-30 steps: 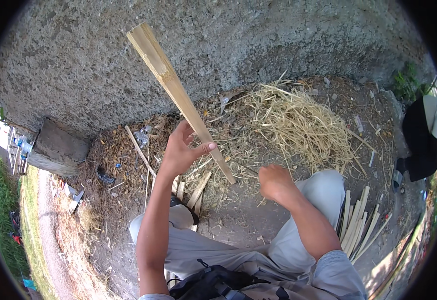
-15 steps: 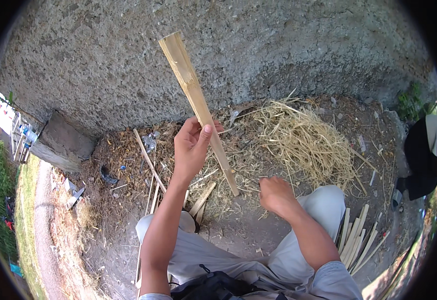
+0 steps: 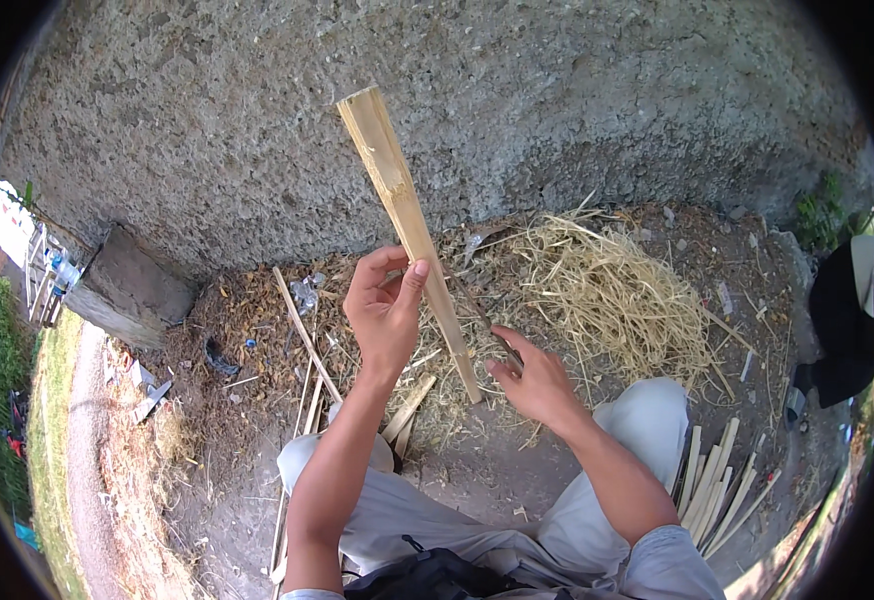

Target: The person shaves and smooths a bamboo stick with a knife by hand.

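Observation:
My left hand point(image 3: 381, 312) grips a long piece of split bamboo point(image 3: 385, 165) around its middle, with the thumb across the face. The piece leans up and to the left, its broad end at the top and its narrower end low over the ground. In my right hand point(image 3: 539, 385) is a thin, dark knife point(image 3: 501, 344), its tip end reaching up and left towards the bamboo. Whether the blade touches the bamboo I cannot tell.
A heap of pale shavings point(image 3: 637, 305) lies right of centre against the rough wall point(image 3: 557, 100). Several cut strips point(image 3: 709, 480) rest beside my right knee. More bamboo pieces point(image 3: 407, 408) lie by my left leg. A concrete block point(image 3: 132, 290) stands to the left.
The knife has come into view in my right hand, which has turned and shifted slightly left. The bamboo has lowered a little in the picture, still held by my left hand.

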Demonstrator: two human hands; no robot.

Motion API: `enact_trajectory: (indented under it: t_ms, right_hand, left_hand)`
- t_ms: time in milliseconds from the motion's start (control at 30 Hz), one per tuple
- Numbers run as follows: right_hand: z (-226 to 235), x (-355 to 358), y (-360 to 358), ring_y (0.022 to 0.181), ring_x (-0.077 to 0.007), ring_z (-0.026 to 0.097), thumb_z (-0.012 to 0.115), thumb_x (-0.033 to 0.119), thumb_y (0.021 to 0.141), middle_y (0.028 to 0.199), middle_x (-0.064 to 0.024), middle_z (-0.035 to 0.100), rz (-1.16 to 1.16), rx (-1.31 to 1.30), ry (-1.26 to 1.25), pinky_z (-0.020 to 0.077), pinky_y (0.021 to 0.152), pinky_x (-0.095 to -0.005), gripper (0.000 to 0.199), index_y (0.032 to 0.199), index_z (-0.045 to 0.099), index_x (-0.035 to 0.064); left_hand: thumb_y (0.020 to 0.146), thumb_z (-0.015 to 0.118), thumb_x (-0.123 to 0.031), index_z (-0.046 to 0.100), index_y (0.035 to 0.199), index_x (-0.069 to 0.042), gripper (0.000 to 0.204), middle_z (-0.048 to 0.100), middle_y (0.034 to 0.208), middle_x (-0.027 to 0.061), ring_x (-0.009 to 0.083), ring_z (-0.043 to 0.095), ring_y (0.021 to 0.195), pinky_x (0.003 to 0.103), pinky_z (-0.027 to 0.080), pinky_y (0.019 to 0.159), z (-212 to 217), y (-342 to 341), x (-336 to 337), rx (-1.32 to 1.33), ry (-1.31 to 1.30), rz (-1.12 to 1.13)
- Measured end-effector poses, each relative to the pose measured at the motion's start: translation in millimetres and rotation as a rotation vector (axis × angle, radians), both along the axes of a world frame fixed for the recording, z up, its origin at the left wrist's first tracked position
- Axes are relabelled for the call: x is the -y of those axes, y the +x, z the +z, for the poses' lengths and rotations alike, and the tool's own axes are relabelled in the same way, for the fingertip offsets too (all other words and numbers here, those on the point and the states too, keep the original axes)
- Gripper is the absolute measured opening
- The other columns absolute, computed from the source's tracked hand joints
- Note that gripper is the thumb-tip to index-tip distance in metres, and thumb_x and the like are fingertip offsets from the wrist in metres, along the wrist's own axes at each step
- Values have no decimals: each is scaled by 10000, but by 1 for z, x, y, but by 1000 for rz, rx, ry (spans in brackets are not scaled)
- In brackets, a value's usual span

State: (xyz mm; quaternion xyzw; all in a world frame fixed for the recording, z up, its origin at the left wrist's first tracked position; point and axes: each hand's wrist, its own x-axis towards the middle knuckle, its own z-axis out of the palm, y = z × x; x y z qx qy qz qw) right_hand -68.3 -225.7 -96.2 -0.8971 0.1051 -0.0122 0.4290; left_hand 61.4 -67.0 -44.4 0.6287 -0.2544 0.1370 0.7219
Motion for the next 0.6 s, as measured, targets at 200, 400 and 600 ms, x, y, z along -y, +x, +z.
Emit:
enact_trajectory:
  t_ms: [200, 400, 600]
  right_hand:
    - [1, -10, 17, 788, -309, 643, 610, 347, 920, 919, -163, 651, -39, 82, 78, 503, 731, -429, 502, 1381, 515, 173]
    - [-7, -14, 29, 702, -282, 599, 633, 386, 903, 813, -139, 610, -107, 284, 118, 473, 676, -417, 373, 1098, 710, 77]
    - [-12, -17, 30, 694, -274, 606, 642, 397, 895, 827, -144, 630, -118, 314, 82, 470, 662, -394, 398, 1079, 708, 50]
  left_hand:
    - [860, 711, -38, 666, 927, 45, 116, 681, 979, 121, 145, 666, 833, 265, 574, 690, 4, -18, 8, 14, -74, 38]
    - [897, 670, -74, 669, 878, 28, 104, 688, 897, 107, 159, 677, 777, 299, 589, 673, 15, -27, 7, -86, 3, -70]
    - [954, 597, -146, 653, 1013, 35, 198, 694, 868, 108, 217, 710, 780, 330, 592, 666, 17, -8, -2, -318, -83, -191]
